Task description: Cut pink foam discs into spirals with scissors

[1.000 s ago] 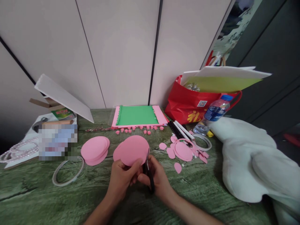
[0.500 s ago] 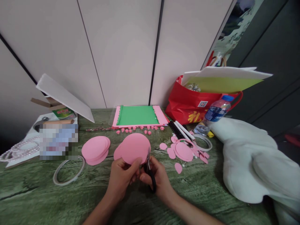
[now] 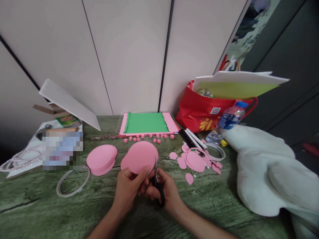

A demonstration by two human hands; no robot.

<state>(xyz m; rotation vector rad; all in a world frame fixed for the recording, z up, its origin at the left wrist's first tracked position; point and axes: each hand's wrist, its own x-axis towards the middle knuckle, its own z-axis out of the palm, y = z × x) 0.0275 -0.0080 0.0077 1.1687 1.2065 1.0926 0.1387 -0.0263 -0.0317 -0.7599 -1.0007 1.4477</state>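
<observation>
Scissors (image 3: 157, 182) sit in my right hand (image 3: 166, 191), fingers wrapped around the black handles, blades (pointing up) at the right edge of the pink paper disc (image 3: 142, 156). My left hand (image 3: 128, 187) pinches that disc by its lower rim, held just above the green table (image 3: 50, 212), beside a stack of pink circles (image 3: 101, 159).

green sheet (image 3: 146, 122) by the wall | pile of pink circles (image 3: 101, 159) in front, to the left | red bag (image 3: 196, 113) on the right | water bottle (image 3: 228, 120) beside it | white cloth (image 3: 264, 172) far right
</observation>
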